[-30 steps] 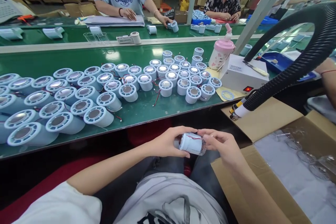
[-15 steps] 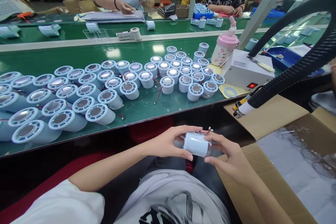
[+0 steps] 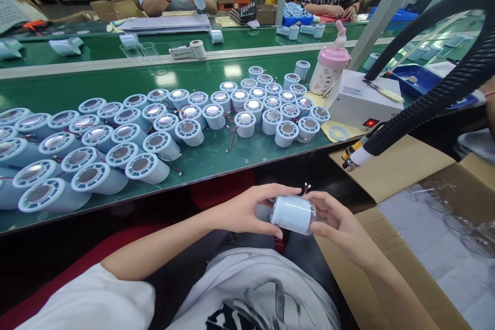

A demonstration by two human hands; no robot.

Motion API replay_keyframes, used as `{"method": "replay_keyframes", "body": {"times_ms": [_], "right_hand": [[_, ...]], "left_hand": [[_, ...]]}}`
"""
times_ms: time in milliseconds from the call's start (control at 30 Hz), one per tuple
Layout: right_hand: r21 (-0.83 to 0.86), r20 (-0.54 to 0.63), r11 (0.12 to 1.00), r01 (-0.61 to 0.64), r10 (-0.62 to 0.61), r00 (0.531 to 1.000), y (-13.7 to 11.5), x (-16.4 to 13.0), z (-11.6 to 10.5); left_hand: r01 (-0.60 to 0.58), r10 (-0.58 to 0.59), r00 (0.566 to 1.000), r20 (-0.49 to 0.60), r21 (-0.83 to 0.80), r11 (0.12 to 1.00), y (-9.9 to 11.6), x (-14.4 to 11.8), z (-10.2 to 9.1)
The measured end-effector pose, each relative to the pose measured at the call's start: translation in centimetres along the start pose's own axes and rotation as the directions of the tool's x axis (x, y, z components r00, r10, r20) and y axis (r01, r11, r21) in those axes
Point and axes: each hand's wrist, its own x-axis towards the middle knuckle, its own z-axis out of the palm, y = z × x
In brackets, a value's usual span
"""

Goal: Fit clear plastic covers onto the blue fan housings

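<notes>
We hold the pale cylinder [image 3: 293, 214] over our lap, left hand [image 3: 247, 211] and right hand [image 3: 336, 219] fingers curled, pinching its ends. The thin wires [image 3: 305, 188] above our fingertips could snag; beyond, a slip could drop it off the green table [image 3: 216, 157].

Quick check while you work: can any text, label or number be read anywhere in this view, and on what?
None is legible.
White control box: top label too small to read.
White strip beside the tape roll: print blurred.
Pale blue cylinder in the hands: no print showing.
</notes>
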Motion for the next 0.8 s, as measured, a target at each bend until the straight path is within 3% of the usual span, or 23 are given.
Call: {"method": "replay_keyframes", "body": {"times_ms": [367,667,800], "right_hand": [[0.188,-0.025,0.967,-0.173,0.181,0.983,0.5,0.5,0.5],[0.324,-0.005,0.891,-0.32,0.339,0.941,0.6,1.0,1.4],[0.347,0.073,0.844,-0.409,0.41,0.909,0.2,1.1,1.7]], "left_hand": [[-0.02,0.021,0.999,0.042,-0.02,1.0,0.0,0.0,-0.1],[-0.055,0.056,0.998,0.036,-0.021,0.998,-0.2,0.0,-0.1],[-0.09,0.092,0.995,0.034,-0.05,0.995,-0.6,0.0,0.0]]}}
